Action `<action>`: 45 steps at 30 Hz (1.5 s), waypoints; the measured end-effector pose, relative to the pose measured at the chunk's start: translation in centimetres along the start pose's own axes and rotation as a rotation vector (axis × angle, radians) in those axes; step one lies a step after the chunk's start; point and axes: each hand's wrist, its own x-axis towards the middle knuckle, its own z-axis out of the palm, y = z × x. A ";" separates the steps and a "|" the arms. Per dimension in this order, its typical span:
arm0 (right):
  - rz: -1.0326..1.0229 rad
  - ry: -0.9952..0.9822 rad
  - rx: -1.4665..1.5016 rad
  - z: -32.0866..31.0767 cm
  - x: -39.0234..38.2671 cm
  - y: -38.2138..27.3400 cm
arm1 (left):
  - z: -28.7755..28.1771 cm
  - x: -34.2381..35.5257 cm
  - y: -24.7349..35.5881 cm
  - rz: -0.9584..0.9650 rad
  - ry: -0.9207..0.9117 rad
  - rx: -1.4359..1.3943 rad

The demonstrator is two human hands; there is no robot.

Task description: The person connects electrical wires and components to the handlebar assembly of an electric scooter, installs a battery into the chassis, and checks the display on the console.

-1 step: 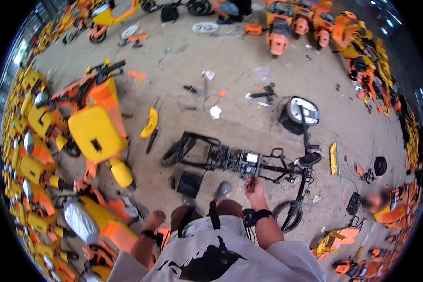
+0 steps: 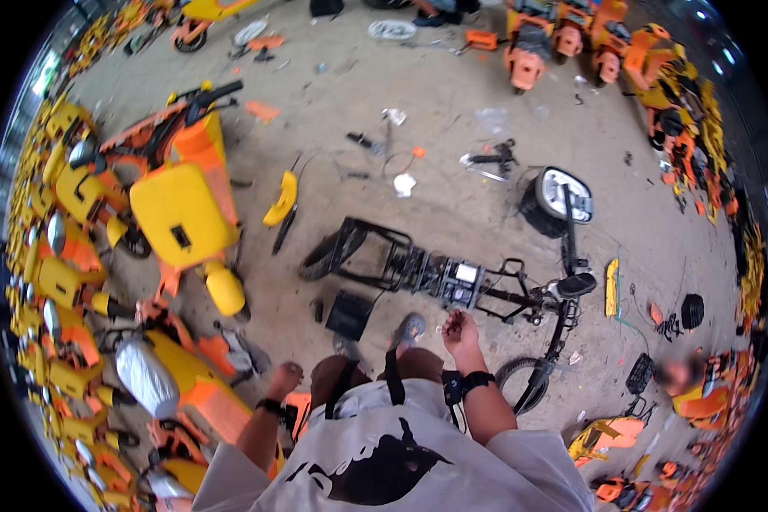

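Note:
A stripped black scooter frame (image 2: pixel 410 266) lies on the floor in front of me, with a wheel at either end and a box of electrical parts at its middle. My right hand (image 2: pixel 462 333) hangs just short of that middle, apart from it. Its fingers curl up over the palm, and what lies in them, if anything, is too small to make out. Low at my left side is my left hand (image 2: pixel 287 377), its fingers curled in and nothing showing in them. A flat black box (image 2: pixel 349 315) rests on the floor between my feet and the frame.
Yellow and orange scooters (image 2: pixel 183 218) crowd the left side. A headlight-like unit (image 2: pixel 563 196) sits beyond the frame's right end. A yellow strip (image 2: pixel 612 288) and a black basket (image 2: pixel 640 374) lie at right. Another person (image 2: pixel 435 13) is at the far edge.
The view has shifted slightly, so the floor things sit a little further right and the far ones higher. Both hands keep nearly the same pose; the right hand remains apart from the frame.

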 end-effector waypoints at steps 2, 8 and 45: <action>0.143 -0.006 -0.138 -1.2 0.9 4.4 | 0.1 -0.5 1.1 0.019 0.009 -0.010; 0.033 0.022 -1.273 -1.6 5.2 18.5 | 4.8 3.1 -2.9 -0.244 -0.203 -0.576; -0.970 -0.137 -2.155 0.9 38.7 37.1 | 4.5 14.4 -9.3 -0.690 -0.322 -0.972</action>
